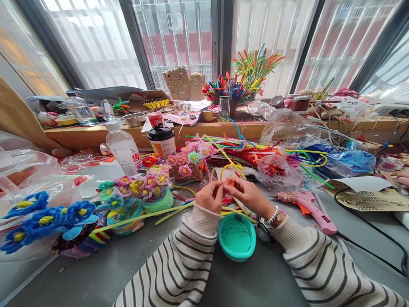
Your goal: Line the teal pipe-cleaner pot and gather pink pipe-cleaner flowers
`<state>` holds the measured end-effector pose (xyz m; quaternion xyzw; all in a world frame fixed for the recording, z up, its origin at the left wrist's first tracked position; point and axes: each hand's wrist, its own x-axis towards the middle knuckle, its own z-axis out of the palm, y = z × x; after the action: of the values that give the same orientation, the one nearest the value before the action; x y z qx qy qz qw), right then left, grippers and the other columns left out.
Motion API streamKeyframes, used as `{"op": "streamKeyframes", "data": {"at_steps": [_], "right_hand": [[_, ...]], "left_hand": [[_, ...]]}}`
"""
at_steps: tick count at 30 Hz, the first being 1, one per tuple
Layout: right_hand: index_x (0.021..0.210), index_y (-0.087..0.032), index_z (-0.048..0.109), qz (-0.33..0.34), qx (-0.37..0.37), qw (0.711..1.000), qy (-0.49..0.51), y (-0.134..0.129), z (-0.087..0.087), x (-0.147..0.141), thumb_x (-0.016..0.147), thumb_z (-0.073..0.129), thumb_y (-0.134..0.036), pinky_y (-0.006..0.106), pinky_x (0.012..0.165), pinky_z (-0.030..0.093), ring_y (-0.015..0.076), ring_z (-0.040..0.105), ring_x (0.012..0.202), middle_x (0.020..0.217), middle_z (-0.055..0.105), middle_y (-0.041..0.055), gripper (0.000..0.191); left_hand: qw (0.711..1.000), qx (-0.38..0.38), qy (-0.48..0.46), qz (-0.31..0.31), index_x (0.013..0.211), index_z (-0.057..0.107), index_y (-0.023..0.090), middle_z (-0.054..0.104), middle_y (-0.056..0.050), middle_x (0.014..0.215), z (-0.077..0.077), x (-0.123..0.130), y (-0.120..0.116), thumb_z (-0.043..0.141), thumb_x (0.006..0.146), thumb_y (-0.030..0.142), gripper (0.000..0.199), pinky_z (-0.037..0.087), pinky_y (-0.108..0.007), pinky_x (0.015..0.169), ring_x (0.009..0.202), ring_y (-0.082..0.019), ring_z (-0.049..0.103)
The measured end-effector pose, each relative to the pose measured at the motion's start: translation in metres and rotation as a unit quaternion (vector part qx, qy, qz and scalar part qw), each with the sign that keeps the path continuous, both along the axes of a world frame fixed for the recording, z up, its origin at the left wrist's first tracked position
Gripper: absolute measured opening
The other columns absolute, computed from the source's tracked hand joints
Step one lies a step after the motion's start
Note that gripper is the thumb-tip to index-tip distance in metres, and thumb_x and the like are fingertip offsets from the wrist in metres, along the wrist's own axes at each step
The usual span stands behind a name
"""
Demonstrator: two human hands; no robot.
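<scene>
My left hand (pixel 209 197) is closed in a pinch, its fingertips meeting those of my right hand (pixel 244 194); what lies between the left fingers is too small to make out. A small orange fuzzy piece (pixel 229 182) is in the closed fingers of my right hand. Below both hands a turquoise bowl (pixel 238 236) rests on the grey table, its inside visible. Dark-rimmed glasses (pixel 264 232) lie by the bowl, partly under my right wrist. Yellow pipe cleaners (pixel 172 211) stretch across the table to the left of my hands.
A pink glue gun (pixel 308 207) with a black cord lies right. Fuzzy flower pots, including a blue-flowered one (pixel 46 219), stand left near a water bottle (pixel 123 147) and a paper cup (pixel 162 142). Behind are bundled pipe cleaners (pixel 246 155). Another hand (pixel 404 178) shows at the right edge.
</scene>
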<state>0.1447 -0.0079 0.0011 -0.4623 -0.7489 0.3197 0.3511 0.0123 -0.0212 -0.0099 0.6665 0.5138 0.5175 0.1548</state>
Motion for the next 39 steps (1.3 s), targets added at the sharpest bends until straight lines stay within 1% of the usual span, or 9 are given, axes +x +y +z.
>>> {"op": "streamKeyframes", "data": {"at_steps": [5,8,12,16,21,29,33,36,39], "right_hand": [[0.080,-0.012,0.056,-0.020,0.031,0.998,-0.053,0.001,0.001,0.002,0.075,0.040,-0.045,0.022,0.051,0.036,0.0117,0.047,0.056,0.067,0.056,0.0025,0.036],[0.077,-0.013,0.055,-0.039,0.043,0.996,-0.070,0.000,0.001,0.001,0.075,0.039,-0.043,0.022,0.050,0.034,0.0109,0.045,0.054,0.063,0.055,0.0017,0.035],[0.070,-0.014,0.053,-0.070,0.064,0.991,-0.096,-0.002,-0.001,-0.002,0.075,0.040,-0.038,0.022,0.050,0.031,0.0108,0.044,0.052,0.060,0.053,0.0008,0.028],[0.070,-0.015,0.052,-0.085,0.078,0.988,-0.105,-0.005,-0.001,-0.005,0.076,0.039,-0.038,0.022,0.049,0.030,0.0103,0.043,0.051,0.059,0.052,-0.0001,0.026],[0.070,-0.015,0.052,-0.096,0.088,0.985,-0.115,-0.007,0.000,-0.007,0.076,0.038,-0.038,0.021,0.047,0.028,0.0094,0.042,0.048,0.056,0.052,-0.0008,0.028],[0.068,-0.015,0.055,-0.088,0.098,0.982,-0.136,-0.003,-0.001,-0.005,0.079,0.035,-0.042,0.019,0.044,0.029,0.0089,0.046,0.047,0.054,0.054,-0.0011,0.035],[0.077,-0.015,0.056,-0.124,0.122,0.971,-0.166,-0.006,-0.002,-0.004,0.078,0.037,-0.042,0.021,0.046,0.030,0.0124,0.051,0.051,0.060,0.059,0.0024,0.033],[0.096,-0.012,0.053,-0.170,0.215,0.930,-0.244,-0.010,-0.004,-0.004,0.076,0.041,-0.043,0.023,0.048,0.031,0.0160,0.056,0.058,0.070,0.063,0.0068,0.038],[0.096,-0.011,0.053,-0.161,0.308,0.888,-0.299,-0.013,-0.004,-0.004,0.079,0.039,-0.039,0.022,0.049,0.032,0.0154,0.058,0.062,0.076,0.064,0.0082,0.035]], "left_hand": [[0.991,-0.080,-0.100,-0.040,0.078,0.059,0.014,0.067,-0.004,0.067,-0.008,0.000,0.005,0.045,0.074,0.029,0.021,0.051,-0.023,0.053,0.056,-0.014,0.062],[0.995,0.075,0.065,0.018,0.081,0.060,0.013,0.067,-0.006,0.072,-0.008,-0.001,0.005,0.046,0.075,0.024,0.019,0.050,-0.024,0.058,0.062,-0.015,0.062],[0.929,0.247,0.269,0.050,0.091,0.058,0.012,0.066,-0.008,0.078,-0.007,-0.004,0.005,0.043,0.077,0.015,0.021,0.048,-0.022,0.062,0.068,-0.015,0.061],[0.901,0.306,0.293,0.093,0.083,0.060,0.013,0.065,-0.005,0.066,-0.009,-0.002,0.007,0.043,0.077,0.018,0.018,0.045,-0.019,0.051,0.055,-0.012,0.059],[0.943,0.251,0.180,0.122,0.068,0.059,0.015,0.061,0.000,0.053,-0.011,0.003,0.009,0.045,0.074,0.020,0.016,0.041,-0.018,0.047,0.047,-0.010,0.056],[1.000,0.006,0.009,0.029,0.069,0.060,0.016,0.065,-0.001,0.058,-0.005,-0.004,0.011,0.048,0.072,0.031,0.019,0.045,-0.019,0.047,0.048,-0.010,0.058],[0.991,0.077,0.103,0.046,0.071,0.060,0.015,0.064,-0.001,0.059,-0.008,-0.003,0.010,0.049,0.071,0.024,0.015,0.044,-0.020,0.049,0.050,-0.011,0.058],[0.966,0.141,0.197,0.089,0.069,0.059,0.015,0.062,-0.001,0.056,-0.010,-0.002,0.007,0.048,0.071,0.020,0.012,0.042,-0.019,0.048,0.050,-0.011,0.057],[0.945,0.178,0.255,0.099,0.070,0.058,0.015,0.062,-0.002,0.059,-0.011,-0.001,0.005,0.046,0.073,0.020,0.013,0.040,-0.018,0.047,0.051,-0.010,0.057]]}}
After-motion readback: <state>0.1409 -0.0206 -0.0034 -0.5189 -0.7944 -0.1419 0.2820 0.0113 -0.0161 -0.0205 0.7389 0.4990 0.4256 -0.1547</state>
